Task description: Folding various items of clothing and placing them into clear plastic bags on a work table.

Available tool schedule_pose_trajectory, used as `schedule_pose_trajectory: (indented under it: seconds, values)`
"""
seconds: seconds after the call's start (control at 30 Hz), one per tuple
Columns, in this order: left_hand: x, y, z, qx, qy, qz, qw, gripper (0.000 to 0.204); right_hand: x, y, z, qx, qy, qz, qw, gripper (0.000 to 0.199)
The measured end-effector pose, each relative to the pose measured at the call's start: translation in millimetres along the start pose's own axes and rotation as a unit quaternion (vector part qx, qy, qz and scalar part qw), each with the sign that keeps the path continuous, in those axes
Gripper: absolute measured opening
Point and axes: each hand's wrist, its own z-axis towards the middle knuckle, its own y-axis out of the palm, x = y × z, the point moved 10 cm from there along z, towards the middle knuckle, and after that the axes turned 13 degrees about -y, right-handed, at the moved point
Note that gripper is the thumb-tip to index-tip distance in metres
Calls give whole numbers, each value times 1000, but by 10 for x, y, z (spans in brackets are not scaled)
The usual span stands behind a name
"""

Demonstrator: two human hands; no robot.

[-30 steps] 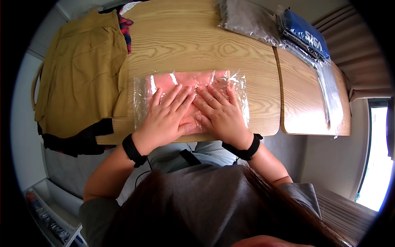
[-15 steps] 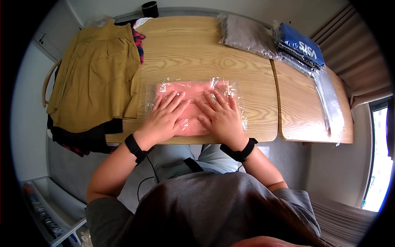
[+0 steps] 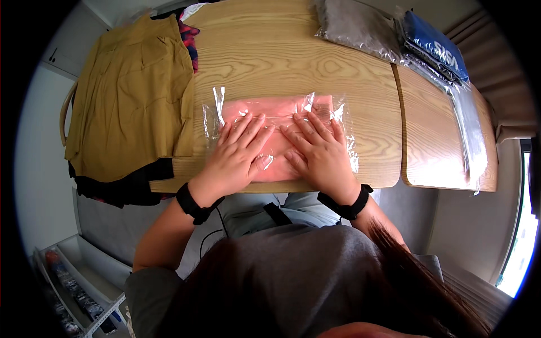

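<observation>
A folded pink garment [image 3: 282, 107] lies flat inside a clear plastic bag [image 3: 350, 141] near the table's front edge. My left hand [image 3: 234, 155] rests palm down on the left part of the package, fingers stretched out. On the right part, my right hand [image 3: 324, 155] lies flat with its fingers spread. Both hands press on the film over the pink cloth, and neither grips anything. The bag's clear margins show beyond the cloth on the left and right sides. Each wrist wears a black band.
A mustard-brown garment [image 3: 132, 96] drapes over the table's left side on top of dark clothes. At the back right lie a bagged grey garment [image 3: 360, 31] and a bagged blue garment [image 3: 437, 45]. Clear plastic bags [image 3: 468, 124] lie along the right table section.
The whole view has shifted a little, so the table sits higher and further right. Both hands stay flat on the package, with little change in their place on it.
</observation>
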Motion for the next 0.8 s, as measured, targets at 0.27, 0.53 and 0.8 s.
schedule_pose_trajectory:
  seconds: [0.27,0.53,0.8]
  values:
    - [-42,-163,-25,-18,18,-94,995,52,-9,-216,-92,68,-10,38,997,40]
    - [131,-534,-559,73,18,-53,996,39,-50,-481,-606,109,-3,63,992,29]
    - [24,-313,-511,81,-6,8,997,54,154,-405,-713,133,37,146,980,45]
